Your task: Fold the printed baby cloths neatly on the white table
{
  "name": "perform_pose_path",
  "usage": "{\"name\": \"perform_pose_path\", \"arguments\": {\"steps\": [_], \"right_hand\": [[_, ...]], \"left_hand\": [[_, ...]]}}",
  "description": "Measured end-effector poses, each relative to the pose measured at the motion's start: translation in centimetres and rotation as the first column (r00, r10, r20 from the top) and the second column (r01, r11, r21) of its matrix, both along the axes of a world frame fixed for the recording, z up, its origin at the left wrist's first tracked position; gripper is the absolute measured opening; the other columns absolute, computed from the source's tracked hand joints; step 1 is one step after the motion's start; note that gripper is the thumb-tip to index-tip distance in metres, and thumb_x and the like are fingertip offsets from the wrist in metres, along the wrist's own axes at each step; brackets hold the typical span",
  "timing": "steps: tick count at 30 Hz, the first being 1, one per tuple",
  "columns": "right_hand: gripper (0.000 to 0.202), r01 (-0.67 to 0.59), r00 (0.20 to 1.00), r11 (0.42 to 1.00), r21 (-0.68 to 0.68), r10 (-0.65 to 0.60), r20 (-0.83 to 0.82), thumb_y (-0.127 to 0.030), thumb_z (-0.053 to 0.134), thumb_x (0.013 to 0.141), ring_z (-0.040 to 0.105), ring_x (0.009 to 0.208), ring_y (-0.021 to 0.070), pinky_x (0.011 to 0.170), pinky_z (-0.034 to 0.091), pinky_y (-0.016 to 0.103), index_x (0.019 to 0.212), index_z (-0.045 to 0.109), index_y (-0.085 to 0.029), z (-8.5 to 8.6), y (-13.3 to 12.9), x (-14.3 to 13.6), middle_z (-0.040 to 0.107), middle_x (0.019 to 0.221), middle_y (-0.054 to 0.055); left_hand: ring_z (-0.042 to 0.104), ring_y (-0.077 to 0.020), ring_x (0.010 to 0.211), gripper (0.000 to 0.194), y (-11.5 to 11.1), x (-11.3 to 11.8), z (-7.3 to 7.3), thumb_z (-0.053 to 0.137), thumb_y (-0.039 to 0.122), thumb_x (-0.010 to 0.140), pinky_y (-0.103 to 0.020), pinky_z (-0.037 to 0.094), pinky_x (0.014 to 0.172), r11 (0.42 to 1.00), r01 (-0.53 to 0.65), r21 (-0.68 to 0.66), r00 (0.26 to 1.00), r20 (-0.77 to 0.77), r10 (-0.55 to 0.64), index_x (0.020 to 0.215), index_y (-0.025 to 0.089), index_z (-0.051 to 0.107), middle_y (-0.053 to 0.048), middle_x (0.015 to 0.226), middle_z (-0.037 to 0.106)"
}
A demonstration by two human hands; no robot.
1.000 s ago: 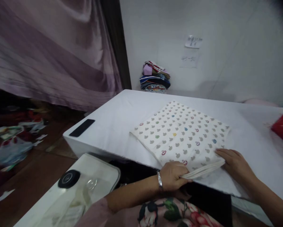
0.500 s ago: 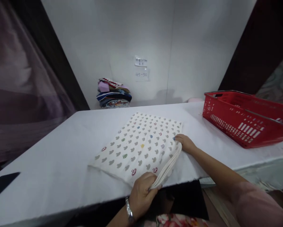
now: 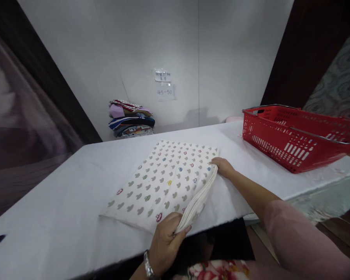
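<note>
A folded white cloth [image 3: 163, 179] printed with grey and coloured mushrooms lies on the white-covered table [image 3: 60, 202]. Its layered folds show along the right edge, lifted a little off the surface. My left hand [image 3: 167, 237], with a silver band at the wrist, pinches the near corner of those layers between thumb and fingers. At the far end of the same edge my right hand [image 3: 224, 167] grips the cloth, its fingers on top and its thumb hidden.
A red plastic basket [image 3: 280, 144] with metal handles stands on the table's right side. Folded fabrics are stacked [image 3: 131, 120] at the back by the wall. Two paper labels [image 3: 164, 92] are stuck to the wall, one reading 45-50. Pinkish sheer fabric [image 3: 23, 128] hangs at left.
The view has shifted, so everything on the table sits slightly further left. Both hands keep their hold on the cloth's right edge, whose layers bow out slightly more.
</note>
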State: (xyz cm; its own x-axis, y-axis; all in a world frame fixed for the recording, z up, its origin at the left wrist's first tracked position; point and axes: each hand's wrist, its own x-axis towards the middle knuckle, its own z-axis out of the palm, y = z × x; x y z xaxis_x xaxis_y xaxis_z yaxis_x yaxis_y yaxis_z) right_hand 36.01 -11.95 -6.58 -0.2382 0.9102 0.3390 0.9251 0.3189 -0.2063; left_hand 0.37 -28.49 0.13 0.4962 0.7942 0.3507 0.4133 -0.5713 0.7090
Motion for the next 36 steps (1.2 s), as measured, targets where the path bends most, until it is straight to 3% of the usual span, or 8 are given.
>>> {"name": "perform_pose_path", "arguments": {"steps": [4, 10, 15, 20, 26, 31, 36], "right_hand": [[0.025, 0.017, 1.000, 1.000, 0.000, -0.017, 0.019, -0.019, 0.048, 0.082, 0.055, 0.109, 0.0170, 0.102, 0.036, 0.037, 0.103, 0.061, -0.021, 0.7, -1.4, -0.1, 0.064, 0.114, 0.001], [0.028, -0.082, 0.993, 0.997, -0.014, 0.083, 0.089, -0.022, 0.044, 0.084, 0.058, 0.104, 0.0161, 0.107, 0.028, 0.042, 0.108, 0.059, -0.024, 1.8, -5.1, -0.8, 0.067, 0.109, 0.000], [0.031, -0.149, 0.984, 0.985, 0.086, 0.140, 0.110, -0.024, 0.042, 0.083, 0.061, 0.101, 0.0161, 0.105, 0.033, 0.036, 0.107, 0.061, -0.026, 1.1, -7.0, -0.6, 0.068, 0.107, 0.004], [0.030, -0.143, 0.985, 0.982, 0.127, 0.128, 0.116, -0.027, 0.047, 0.080, 0.063, 0.098, 0.0179, 0.091, 0.045, 0.030, 0.104, 0.064, -0.026, -0.7, -6.1, 1.1, 0.068, 0.107, 0.008], [0.032, -0.072, 0.996, 0.988, 0.137, 0.064, 0.067, -0.015, 0.041, 0.081, 0.062, 0.098, 0.0234, 0.089, 0.047, 0.040, 0.102, 0.065, -0.021, -1.4, -6.1, 1.7, 0.068, 0.106, 0.010], [0.032, -0.026, 0.998, 0.985, 0.171, 0.017, 0.052, -0.021, 0.038, 0.081, 0.064, 0.092, 0.0258, 0.083, 0.051, 0.040, 0.097, 0.065, -0.017, 1.0, -7.1, 3.5, 0.069, 0.100, 0.014], [0.032, 0.079, 0.995, 0.950, 0.301, -0.094, 0.037, -0.024, 0.036, 0.081, 0.062, 0.095, 0.0269, 0.085, 0.050, 0.043, 0.100, 0.061, -0.023, 6.7, -10.3, 4.6, 0.067, 0.101, 0.013]], "left_hand": [[0.054, -0.0129, 0.061, 0.022, 0.6, -1.2, 1.6, 0.052, 0.028, 0.085, -0.022, 0.046, 0.057, 0.999, -0.034, -0.023, 0.999, 0.029, 0.035, 0.066, 0.020, 0.059, 0.002, 0.064, 0.055], [0.061, -0.0156, 0.072, 0.012, 1.1, -5.3, 4.3, 0.061, 0.029, 0.080, -0.024, 0.052, 0.063, 0.988, -0.153, 0.000, 0.981, 0.117, 0.152, 0.087, 0.027, 0.070, 0.003, 0.082, 0.067], [0.063, -0.0161, 0.073, 0.022, -0.3, -8.5, 6.9, 0.063, 0.027, 0.077, -0.025, 0.054, 0.062, 0.982, -0.185, 0.038, 0.971, 0.159, 0.177, 0.096, 0.035, 0.071, 0.006, 0.079, 0.068], [0.065, -0.0193, 0.082, 0.025, -1.5, -10.3, 7.8, 0.066, 0.031, 0.073, -0.033, 0.057, 0.073, 0.939, -0.343, 0.018, 0.906, 0.269, 0.325, 0.097, 0.039, 0.071, 0.008, 0.091, 0.070], [0.063, -0.0150, 0.073, 0.023, -1.7, -10.7, 8.3, 0.066, 0.029, 0.074, -0.024, 0.054, 0.064, 0.946, -0.321, -0.032, 0.908, 0.275, 0.317, 0.095, 0.036, 0.072, 0.009, 0.079, 0.068], [0.062, -0.0157, 0.075, 0.015, -1.4, -11.5, 8.2, 0.065, 0.031, 0.075, -0.026, 0.055, 0.066, 0.946, -0.320, -0.044, 0.915, 0.243, 0.321, 0.087, 0.026, 0.072, 0.007, 0.078, 0.067], [0.064, -0.0178, 0.081, 0.023, -1.5, -13.1, 8.5, 0.070, 0.034, 0.070, -0.032, 0.055, 0.075, 0.892, -0.441, -0.102, 0.823, 0.350, 0.447, 0.090, 0.024, 0.072, 0.006, 0.086, 0.069]]}}
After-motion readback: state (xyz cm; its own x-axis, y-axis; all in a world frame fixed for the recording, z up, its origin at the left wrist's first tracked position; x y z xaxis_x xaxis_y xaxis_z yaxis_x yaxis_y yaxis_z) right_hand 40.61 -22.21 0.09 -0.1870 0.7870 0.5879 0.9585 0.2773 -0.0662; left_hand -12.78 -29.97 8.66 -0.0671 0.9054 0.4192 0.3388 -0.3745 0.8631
